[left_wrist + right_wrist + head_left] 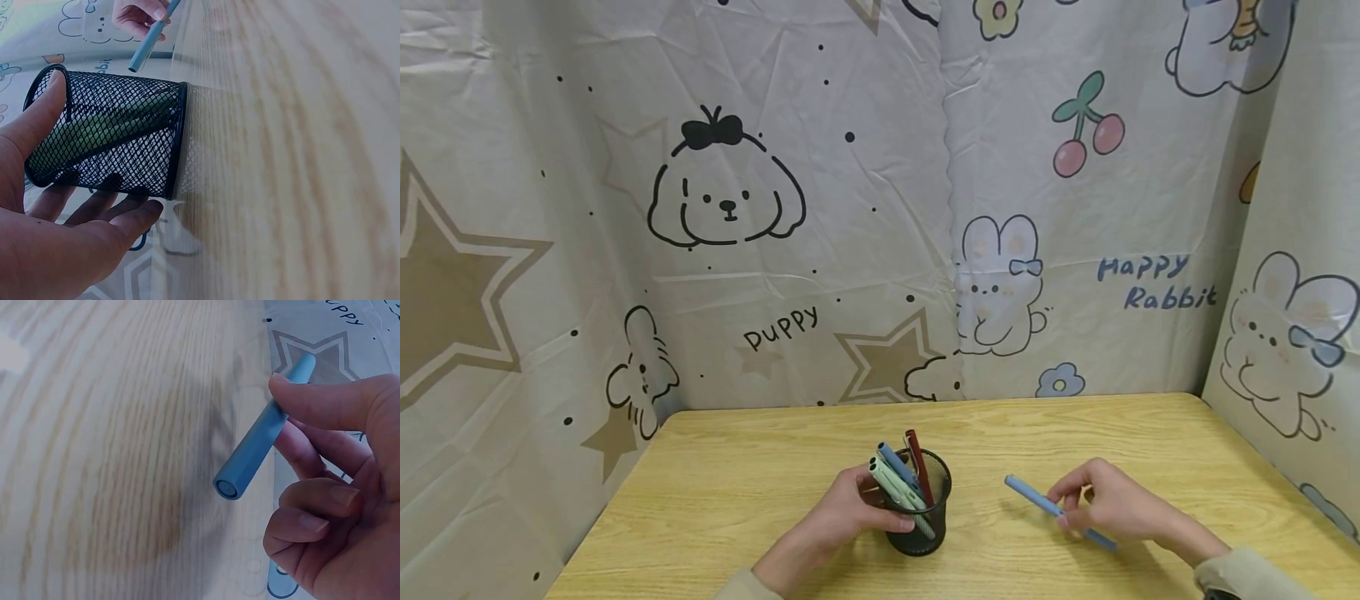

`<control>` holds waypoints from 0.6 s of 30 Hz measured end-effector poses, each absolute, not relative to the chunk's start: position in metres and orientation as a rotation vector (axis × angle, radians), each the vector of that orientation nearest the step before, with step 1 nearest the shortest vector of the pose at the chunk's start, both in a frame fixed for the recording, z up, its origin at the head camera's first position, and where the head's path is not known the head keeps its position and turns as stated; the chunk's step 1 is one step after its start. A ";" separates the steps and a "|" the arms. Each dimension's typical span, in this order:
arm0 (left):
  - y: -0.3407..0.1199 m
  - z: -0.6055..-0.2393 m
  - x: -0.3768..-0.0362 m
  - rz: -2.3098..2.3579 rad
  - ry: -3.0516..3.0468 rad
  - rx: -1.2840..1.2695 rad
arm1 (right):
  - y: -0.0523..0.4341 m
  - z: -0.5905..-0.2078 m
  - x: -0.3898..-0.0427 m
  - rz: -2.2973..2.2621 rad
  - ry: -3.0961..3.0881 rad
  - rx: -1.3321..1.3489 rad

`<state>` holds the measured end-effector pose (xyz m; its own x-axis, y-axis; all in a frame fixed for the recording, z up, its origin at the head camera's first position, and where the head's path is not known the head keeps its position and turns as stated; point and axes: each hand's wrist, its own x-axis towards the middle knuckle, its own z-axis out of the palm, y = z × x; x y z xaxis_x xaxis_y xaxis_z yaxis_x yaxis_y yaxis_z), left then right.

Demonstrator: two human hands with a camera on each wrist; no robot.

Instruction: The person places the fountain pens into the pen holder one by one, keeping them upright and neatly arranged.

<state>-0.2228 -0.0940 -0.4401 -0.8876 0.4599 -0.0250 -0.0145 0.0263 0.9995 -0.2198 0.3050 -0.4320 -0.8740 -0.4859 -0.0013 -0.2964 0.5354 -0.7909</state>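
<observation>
A black mesh pen cup [919, 540] stands upright on the table, and my left hand [844, 510] grips it from the left, thumb on the near side. Light green pens [891, 483], a blue pen [897, 465] and a dark red pen [917, 462] lean inside it. The left wrist view shows the thumb at the rim of the mesh wall [119, 125] and the fingers curled around its other side. To the right of the cup, my right hand [1112, 502] pinches another blue pen [253, 447] between thumb and fingers, slanted close over the table.
The light wood-grain table [760, 467] spreads around both hands. Behind it and at both sides hangs a pale cloth [865, 250] printed with puppies, rabbits and stars, meeting the table's back edge.
</observation>
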 end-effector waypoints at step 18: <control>-0.094 -0.442 -0.224 1.930 1.970 0.448 | 0.295 -0.428 -0.221 -1.349 2.576 -0.595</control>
